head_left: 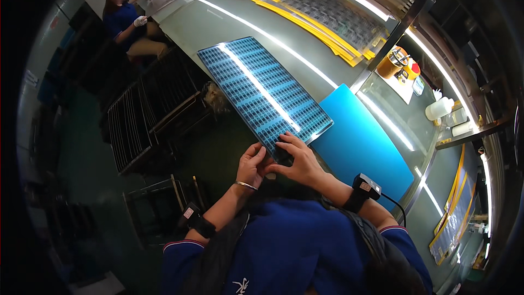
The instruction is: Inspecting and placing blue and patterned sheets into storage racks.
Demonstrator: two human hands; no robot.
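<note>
A patterned sheet (262, 84), glossy blue with rows of small dark shapes, reaches from my hands across the worktable's edge. My left hand (252, 168) is closed on its near left corner, thumb on top. At the near edge, my right hand (301, 163) has curved fingers over the top surface and its thumb low beside the left fingertips. What lies beneath the right fingers is hidden. To the right, a plain blue sheet (363, 147) lies flat on the table, partly beneath my right forearm.
Yellow-edged clear sheets (327, 19) lie along the table's far side. A tape roll (393, 65) and white bottle (438, 109) stand on the right. Black racks (150, 114) stand below on the left. A gloved co-worker (131, 19) sits at the far left, handling a clear sheet.
</note>
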